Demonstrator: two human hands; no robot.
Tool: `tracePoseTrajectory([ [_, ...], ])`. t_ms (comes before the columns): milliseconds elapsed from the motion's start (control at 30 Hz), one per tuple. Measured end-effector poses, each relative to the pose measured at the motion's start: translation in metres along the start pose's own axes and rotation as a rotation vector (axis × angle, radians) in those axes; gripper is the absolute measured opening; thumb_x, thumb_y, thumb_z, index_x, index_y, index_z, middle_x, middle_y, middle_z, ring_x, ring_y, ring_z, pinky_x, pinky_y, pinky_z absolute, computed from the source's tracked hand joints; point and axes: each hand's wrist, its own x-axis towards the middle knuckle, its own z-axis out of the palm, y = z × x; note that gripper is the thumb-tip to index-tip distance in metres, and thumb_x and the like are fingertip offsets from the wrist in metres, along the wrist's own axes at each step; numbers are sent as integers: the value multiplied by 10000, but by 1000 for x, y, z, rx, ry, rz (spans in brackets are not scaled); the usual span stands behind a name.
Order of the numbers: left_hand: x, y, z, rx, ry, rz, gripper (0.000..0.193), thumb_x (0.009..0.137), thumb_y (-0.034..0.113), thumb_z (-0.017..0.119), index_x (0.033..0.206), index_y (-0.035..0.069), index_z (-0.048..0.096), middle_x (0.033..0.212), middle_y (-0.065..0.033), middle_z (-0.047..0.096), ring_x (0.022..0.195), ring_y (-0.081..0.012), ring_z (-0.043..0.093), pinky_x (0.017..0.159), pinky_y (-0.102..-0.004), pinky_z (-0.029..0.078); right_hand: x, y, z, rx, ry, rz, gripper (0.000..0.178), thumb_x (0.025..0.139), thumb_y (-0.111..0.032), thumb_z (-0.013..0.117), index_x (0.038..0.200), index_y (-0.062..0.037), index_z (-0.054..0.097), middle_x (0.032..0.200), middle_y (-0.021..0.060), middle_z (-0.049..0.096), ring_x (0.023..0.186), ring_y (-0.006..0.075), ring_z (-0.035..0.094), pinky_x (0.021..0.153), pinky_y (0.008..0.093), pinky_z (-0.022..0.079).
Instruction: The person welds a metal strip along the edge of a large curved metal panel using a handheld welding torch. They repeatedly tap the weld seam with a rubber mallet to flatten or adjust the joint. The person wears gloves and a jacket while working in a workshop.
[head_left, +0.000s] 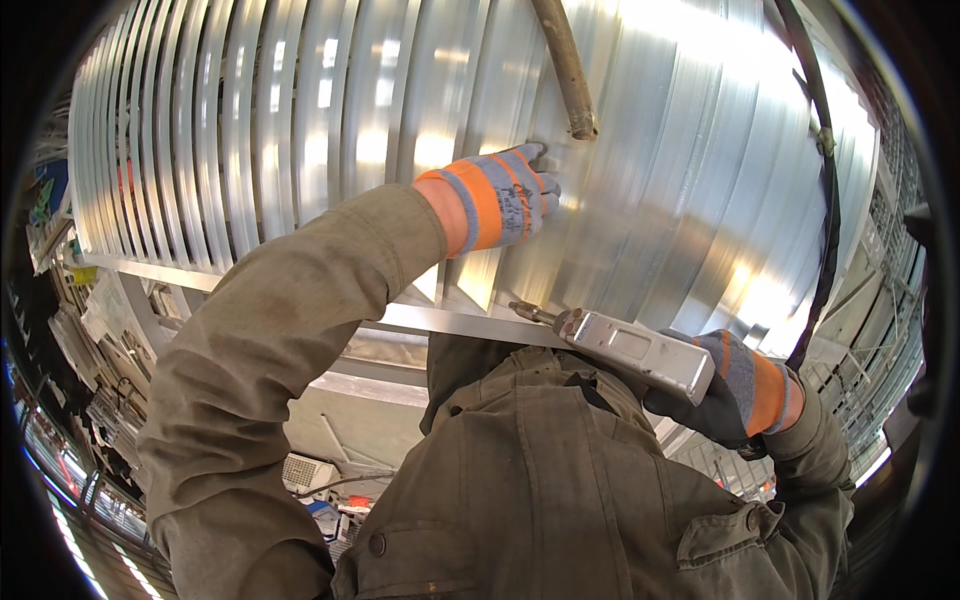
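My left hand [505, 195], gloved, presses flat with no grip on the ribbed aluminium panel [330, 130] at the upper centre of the frame, while my right hand [735, 390] clasps a metal-bodied hand tool [625, 350] at lower right, its tip toward the panel's lower edge.

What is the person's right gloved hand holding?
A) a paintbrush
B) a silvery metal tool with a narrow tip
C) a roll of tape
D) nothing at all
B: the right hand is closed around a silvery metal tool whose narrow tip points toward the shiny ribbed metal panel, while the left hand presses flat against that panel.
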Motion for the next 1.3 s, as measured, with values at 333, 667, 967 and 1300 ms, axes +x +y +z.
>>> tracePoseTrajectory([
  [333,4,-1,4,-52,-9,-5,239,1032,102,716,1236,158,827,1395,16,757,1401,-219,700,1406,-598,374,11,3,-4,-15,-32,20,492,1073,-173,811,1497,30,667,1158,180,807,989,344,821,833,427,649],
  [667,8,-1,0,-46,-78,15,242,1049,100,696,1254,136,821,1406,7,764,1415,-218,698,1425,-611,346,27,-9,-9,47,-49,153,486,1107,-198,787,1524,13,654,1170,194,830,1053,354,837,891,427,659],
  [967,5,0,4,-14,-4,2,161,997,78,752,1100,155,848,1360,26,744,1388,-216,696,1401,-627,382,45,-11,-7,70,-63,139,456,1101,-248,805,1498,-49,700,1084,158,844,983,336,843,836,414,656],
  [1300,3,-2,-7,-47,-38,18,183,958,58,775,1086,159,857,1276,38,746,1296,-217,714,1384,-598,405,102,-17,-7,107,-191,244,367,1184,-354,682,1430,-87,738,932,146,817,803,298,773,778,425,607],
])
